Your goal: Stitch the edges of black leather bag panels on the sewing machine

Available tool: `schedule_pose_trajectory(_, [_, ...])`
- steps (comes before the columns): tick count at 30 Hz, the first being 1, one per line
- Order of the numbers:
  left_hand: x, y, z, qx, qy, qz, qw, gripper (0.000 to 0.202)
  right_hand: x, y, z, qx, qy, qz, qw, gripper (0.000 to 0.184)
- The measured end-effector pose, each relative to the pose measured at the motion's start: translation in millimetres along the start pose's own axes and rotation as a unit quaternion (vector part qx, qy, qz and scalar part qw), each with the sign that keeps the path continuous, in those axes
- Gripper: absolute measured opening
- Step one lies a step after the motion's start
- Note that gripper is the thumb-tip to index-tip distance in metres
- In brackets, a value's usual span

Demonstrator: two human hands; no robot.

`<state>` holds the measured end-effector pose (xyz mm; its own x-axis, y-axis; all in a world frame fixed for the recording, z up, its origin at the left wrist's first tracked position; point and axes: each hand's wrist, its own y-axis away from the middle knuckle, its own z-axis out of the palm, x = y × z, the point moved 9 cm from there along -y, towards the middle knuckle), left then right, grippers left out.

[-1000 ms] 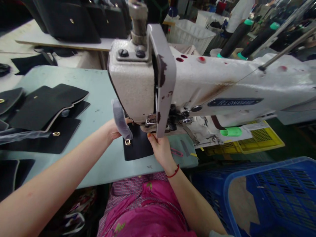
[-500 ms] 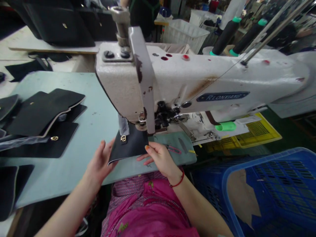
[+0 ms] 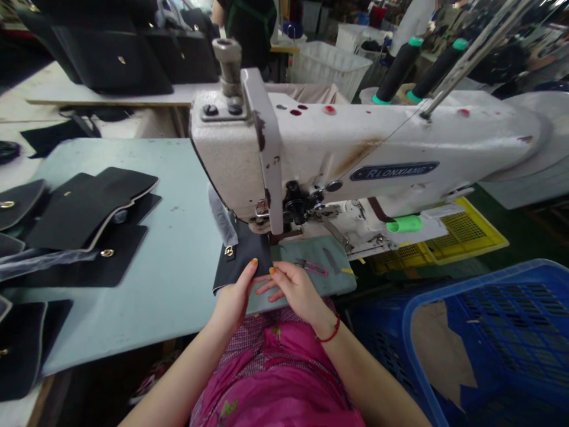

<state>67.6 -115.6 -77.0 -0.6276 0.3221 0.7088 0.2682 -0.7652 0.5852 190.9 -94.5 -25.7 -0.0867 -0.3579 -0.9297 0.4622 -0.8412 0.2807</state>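
Observation:
A black leather panel with a gold clasp and a strip of clear plastic lies partly under the head of a white sewing machine. My left hand grips its near edge, thumb on top and fingers underneath. At the near right corner, my right hand pinches the panel between thumb and index finger, the other fingers stretched out below. Pink-handled thread snips rest on the machine bed just beyond my right hand.
More black leather panels lie on the pale green table at left. A blue basket holding brown paper stands at right, with a yellow crate behind it. Black thread cones stand behind the machine. A person is at the back.
My left hand has moved right, from the panel's left side to the middle of its near edge, and its thumb now presses on top. My right hand keeps its pinch at the corner.

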Motion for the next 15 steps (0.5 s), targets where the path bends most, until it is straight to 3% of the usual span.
schedule_pose_trajectory(6, [1.1,2.1,-20.5,0.056,-0.132,0.002,0.990,0.030,3.2,4.0,-0.8,0.033,0.058,0.024,0.997,0.045])
schedule_pose_trajectory(10, [23.2,9.2,-14.2,0.082,-0.206,0.063,0.973,0.034,4.7,-3.4,-1.3,0.057,0.095,0.015,0.994,0.048])
schedule_pose_trajectory(12, [24.8,9.3,-5.3,0.040,-0.162,0.068,0.984,0.033,5.6,-6.3,0.7,0.045,0.069,0.008,0.997,0.049])
schedule_pose_trajectory(15, [2.8,5.6,8.5,-0.075,-0.075,-0.023,0.994,0.035,4.7,-7.2,2.6,0.021,0.017,0.000,1.000,0.050])
